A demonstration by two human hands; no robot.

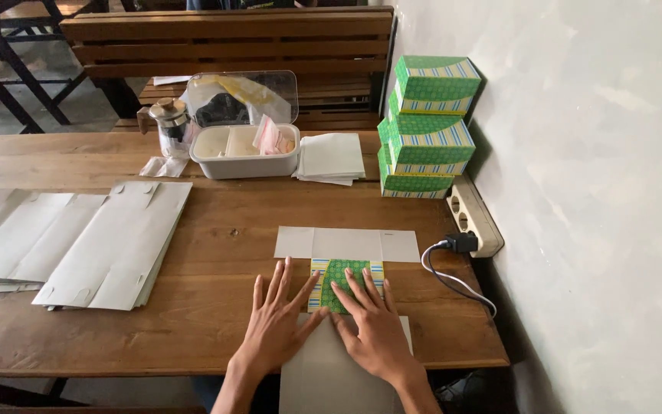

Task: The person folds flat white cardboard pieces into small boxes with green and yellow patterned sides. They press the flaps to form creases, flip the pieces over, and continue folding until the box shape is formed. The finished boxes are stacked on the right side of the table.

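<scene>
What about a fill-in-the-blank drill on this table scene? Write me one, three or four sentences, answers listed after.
1. Both hands, left hand and right hand, press flat on a box blank whose folded panel is patterned in ____.
2. The finished boxes by the wall are stacked ____ high.
3. The pile of flat grey blanks lies to the person's ____.
4. The lid of the white container stands ____.

Missing words: green; three; left; open
</scene>
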